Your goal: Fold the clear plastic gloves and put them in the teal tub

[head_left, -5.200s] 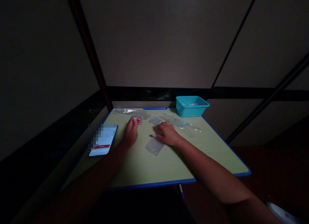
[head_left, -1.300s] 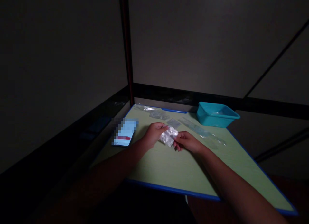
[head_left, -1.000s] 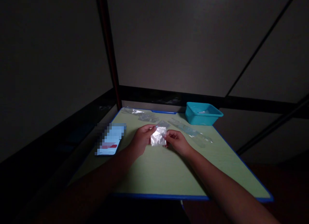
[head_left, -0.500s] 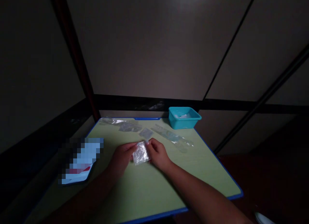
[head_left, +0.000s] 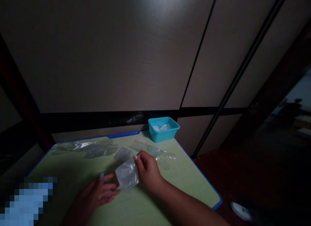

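Note:
A small clear plastic packet (head_left: pixel 127 174) hangs above the green table, its upper right corner pinched by my right hand (head_left: pixel 148 171). My left hand (head_left: pixel 98 191) is at the packet's left side with its fingers spread, the fingertips near or just behind the packet's edge. Behind the packet, a small flat clear bag (head_left: pixel 123 153) lies on the table. Crumpled clear bags (head_left: pixel 100 150) lie to its left, and long clear plastic strips (head_left: pixel 152 149) lie to its right.
A turquoise basket (head_left: pixel 164 134) with pale pieces inside stands at the table's back right corner. The table (head_left: pixel 189 184) has a blue edge. A pixelated bright object (head_left: pixel 25 203) is at the lower left. Cabinet panels rise behind.
The view has turned to the right. My left hand has let go of the packet and spread its fingers, while my right hand keeps its pinch on it.

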Available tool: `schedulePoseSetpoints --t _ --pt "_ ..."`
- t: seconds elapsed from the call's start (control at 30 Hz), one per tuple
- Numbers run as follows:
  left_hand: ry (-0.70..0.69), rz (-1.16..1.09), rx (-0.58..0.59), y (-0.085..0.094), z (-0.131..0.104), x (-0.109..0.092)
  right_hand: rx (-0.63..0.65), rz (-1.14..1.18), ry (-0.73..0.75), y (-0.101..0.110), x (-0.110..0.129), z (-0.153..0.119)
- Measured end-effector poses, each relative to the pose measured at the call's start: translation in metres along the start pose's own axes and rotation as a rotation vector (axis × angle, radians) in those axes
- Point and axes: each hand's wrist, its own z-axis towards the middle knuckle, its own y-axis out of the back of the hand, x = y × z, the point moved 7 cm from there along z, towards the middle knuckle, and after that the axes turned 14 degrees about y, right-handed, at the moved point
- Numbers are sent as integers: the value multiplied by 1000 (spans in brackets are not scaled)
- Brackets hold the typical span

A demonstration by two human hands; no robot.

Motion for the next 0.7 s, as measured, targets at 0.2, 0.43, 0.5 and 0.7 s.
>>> schedulePoseSetpoints --t 0.2,0.43,0.5,0.7 --pt "33 86 52 0 12 6 -74 -243 81 83 -9 72" --pt "-97 107 24 1 17 7 -3 -788 -117 176 -82 173" --pt "-117 106 16 1 15 4 72 -871 -189 183 -105 180" --pt "-115 88 24 -2 14 4 293 -1048 -301 178 -150 182"
